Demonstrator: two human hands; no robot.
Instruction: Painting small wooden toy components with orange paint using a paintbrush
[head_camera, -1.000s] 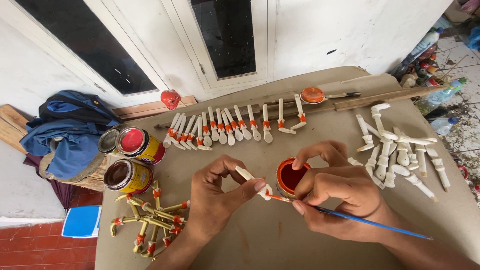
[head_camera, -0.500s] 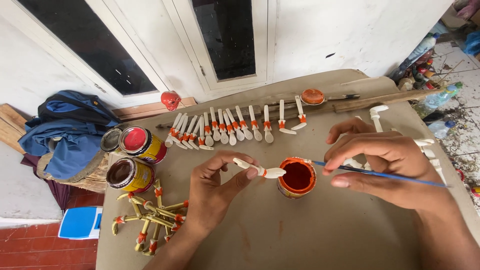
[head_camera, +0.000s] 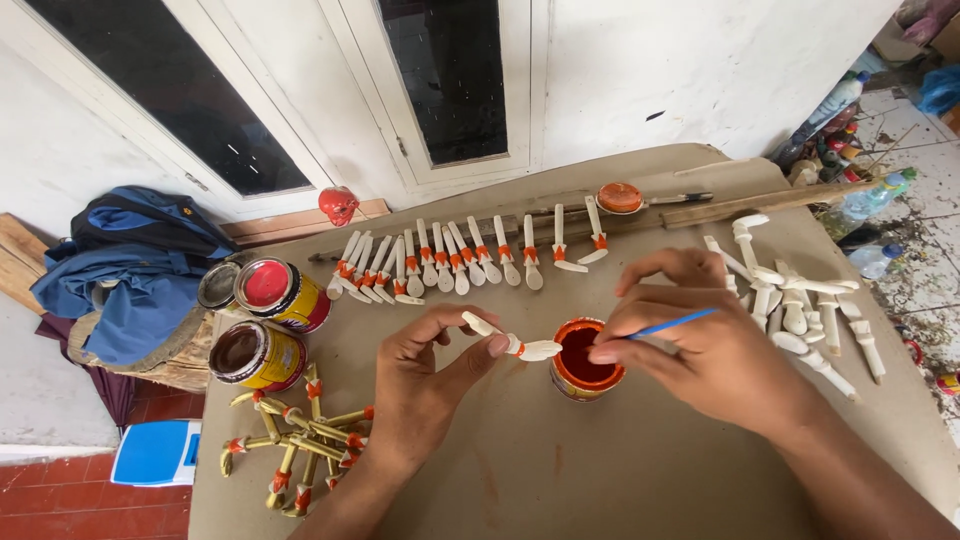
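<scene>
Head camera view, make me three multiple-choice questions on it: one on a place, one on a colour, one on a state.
1. Where is the small open paint pot?
A. between the two hands
B. on the blue jacket
C. on the floor

2. What colour is the paintbrush handle?
A. green
B. blue
C. black

3. How is the wooden spoon held?
A. lying on the table
B. standing in a can
C. pinched in the left hand

A: it sits between them. B: the handle in the right hand is blue. C: fingers grip it above the table.
</scene>
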